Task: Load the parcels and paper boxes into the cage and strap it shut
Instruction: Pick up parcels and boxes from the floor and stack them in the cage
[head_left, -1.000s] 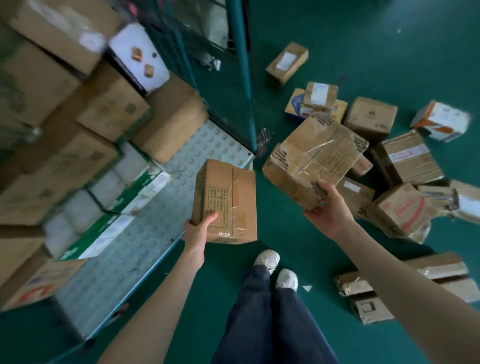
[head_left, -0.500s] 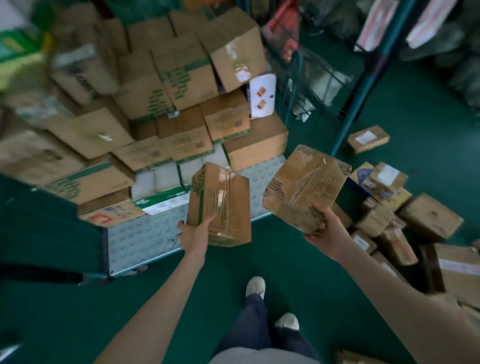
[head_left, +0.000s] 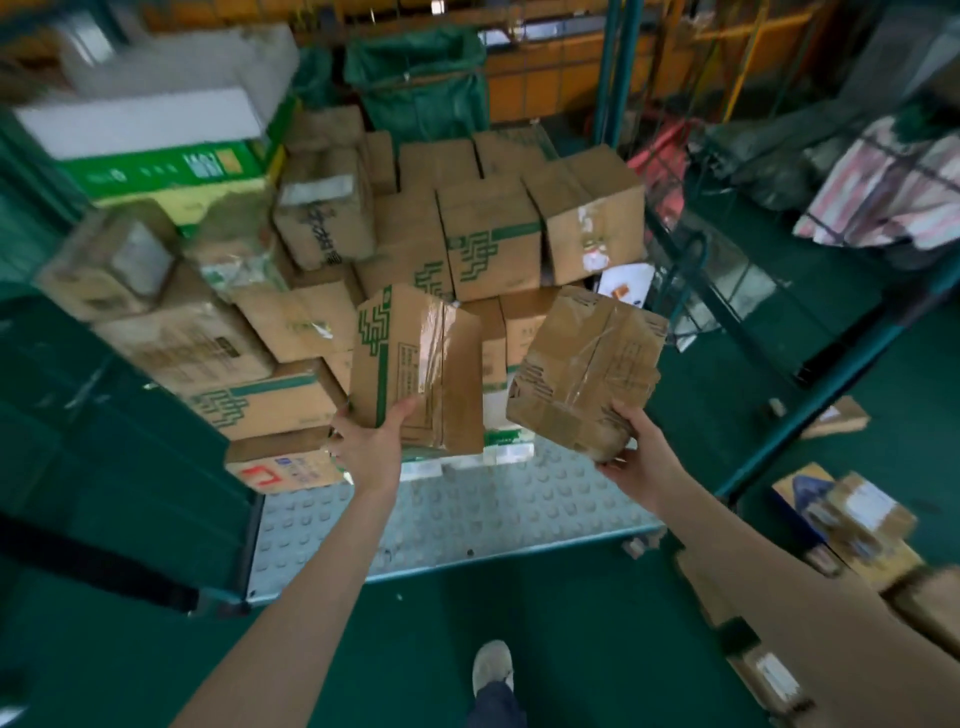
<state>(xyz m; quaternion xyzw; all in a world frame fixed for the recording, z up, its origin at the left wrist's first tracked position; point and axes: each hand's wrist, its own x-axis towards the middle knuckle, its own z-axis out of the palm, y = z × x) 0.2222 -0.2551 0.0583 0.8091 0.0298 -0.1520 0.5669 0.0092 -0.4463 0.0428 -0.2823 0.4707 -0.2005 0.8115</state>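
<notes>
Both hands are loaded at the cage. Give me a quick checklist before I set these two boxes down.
1. Left hand grips the green-printed box: ok.
2. Right hand grips the taped box: ok.
3. Bare cage floor free in front of the stack: ok.
4. Stack steady: cannot tell, blurred.
5. All parcels off the ground: not ok, several lie at right.

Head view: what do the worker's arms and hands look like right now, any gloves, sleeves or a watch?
No gloves: the left hand and right hand are bare. The left forearm and right forearm are bare too, with no sleeve up to the frame edge. No watch, band or ring shows. Below are a dark blue trouser leg and a light grey shoe.
</notes>
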